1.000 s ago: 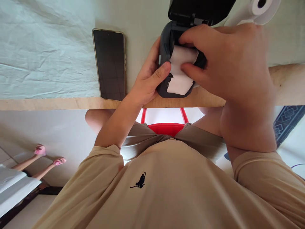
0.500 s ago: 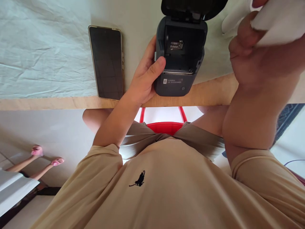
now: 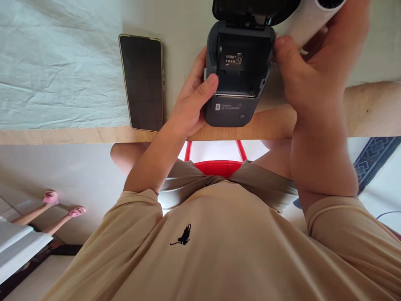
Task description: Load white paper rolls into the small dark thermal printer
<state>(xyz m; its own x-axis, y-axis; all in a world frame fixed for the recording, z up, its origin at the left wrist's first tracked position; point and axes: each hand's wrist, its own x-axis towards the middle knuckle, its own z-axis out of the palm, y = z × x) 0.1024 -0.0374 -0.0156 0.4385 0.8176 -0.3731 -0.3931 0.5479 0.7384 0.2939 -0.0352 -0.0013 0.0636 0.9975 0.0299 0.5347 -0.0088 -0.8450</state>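
My left hand (image 3: pixel 196 96) grips the left side of a dark grey device (image 3: pixel 230 110) at the table's front edge, its thumb lying over the rim. The device's black lid (image 3: pixel 253 10) stands raised at the far side, and the compartment below it shows a small white label. My right hand (image 3: pixel 308 71) is at the device's right side, thumb by the rim. Its other fingers are partly hidden behind a white roll (image 3: pixel 308 21) with a dark hollow end, which lies against this hand.
A phone (image 3: pixel 142 83) with a dark screen lies left of the device. Pale cloth (image 3: pixel 56 67) covers the table above its wooden edge (image 3: pixel 62 136). Below are a red stool (image 3: pixel 217 167) and, at lower left, another person's feet in pink slippers (image 3: pixel 77 212).
My right hand has moved left to the device, and the white roll now shows beside the lid. The loose white piece seen over that hand earlier is gone from view. My left hand keeps its hold.
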